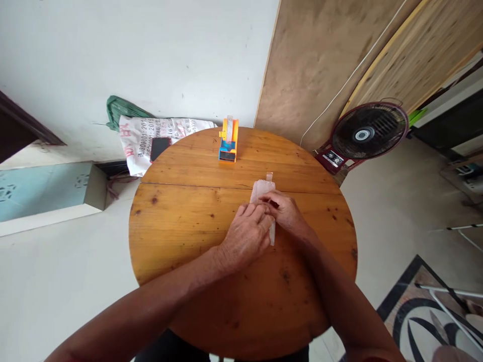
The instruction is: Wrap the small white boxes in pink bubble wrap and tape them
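Note:
A flat, whitish wrapped packet [262,188] lies on the round wooden table [181,216], partly hidden under both hands. My left hand [249,229] rests across its middle, fingers bent over it and holding it against the tabletop. Close beside it, touching the packet's upper right part, my right hand [286,210] is closed in a pinch. What sits between those fingertips is too small to make out. A short strip of clear tape [269,176] sticks out beyond the packet's far end. Farther back stands an orange and blue tape dispenser [228,141] with a tape roll.
A dark red fan [362,134] stands beyond the table's right edge. Behind the left rim are a printed white sack [138,138], a dark phone-like slab [160,148] and a green bag [126,110]. A white cord [339,90] runs down the wooden panel.

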Demonstrator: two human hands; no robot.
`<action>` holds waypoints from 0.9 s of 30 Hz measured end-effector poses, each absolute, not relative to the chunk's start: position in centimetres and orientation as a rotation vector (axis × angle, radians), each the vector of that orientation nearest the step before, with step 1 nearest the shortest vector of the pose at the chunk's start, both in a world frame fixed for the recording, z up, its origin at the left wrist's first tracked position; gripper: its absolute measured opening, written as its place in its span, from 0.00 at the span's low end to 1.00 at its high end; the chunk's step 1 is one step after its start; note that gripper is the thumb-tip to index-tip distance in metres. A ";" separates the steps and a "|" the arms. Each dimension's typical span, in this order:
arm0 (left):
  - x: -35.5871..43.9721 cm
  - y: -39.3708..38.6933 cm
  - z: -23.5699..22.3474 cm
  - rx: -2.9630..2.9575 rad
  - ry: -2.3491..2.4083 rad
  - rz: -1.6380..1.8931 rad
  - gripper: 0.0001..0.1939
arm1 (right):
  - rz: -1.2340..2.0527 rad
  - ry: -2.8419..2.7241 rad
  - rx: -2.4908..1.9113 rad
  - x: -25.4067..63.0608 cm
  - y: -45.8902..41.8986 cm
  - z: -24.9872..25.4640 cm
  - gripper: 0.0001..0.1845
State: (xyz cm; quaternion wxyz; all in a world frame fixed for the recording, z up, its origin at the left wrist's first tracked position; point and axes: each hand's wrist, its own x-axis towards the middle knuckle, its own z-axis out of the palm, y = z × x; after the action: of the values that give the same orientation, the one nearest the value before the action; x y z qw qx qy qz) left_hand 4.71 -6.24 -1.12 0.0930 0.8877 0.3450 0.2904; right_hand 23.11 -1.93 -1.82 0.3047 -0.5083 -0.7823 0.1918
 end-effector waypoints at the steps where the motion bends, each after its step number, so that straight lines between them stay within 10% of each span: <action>1: 4.7 -6.2 -1.2 2.631 1.003 0.861 0.15 | 0.492 -2.060 -1.337 23.2 -2.0 -1.8 0.09; 27: 4.6 -6.2 -1.2 2.612 1.025 0.794 0.17 | 1.330 -1.264 -1.573 23.5 -1.8 -1.2 0.22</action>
State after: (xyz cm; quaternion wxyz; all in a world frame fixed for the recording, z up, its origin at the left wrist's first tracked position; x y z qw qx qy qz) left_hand 4.61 -6.19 -1.18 0.1122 0.8900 0.3494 0.2706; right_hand 23.53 -1.79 -1.20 0.3546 -0.6086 -0.4890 0.5145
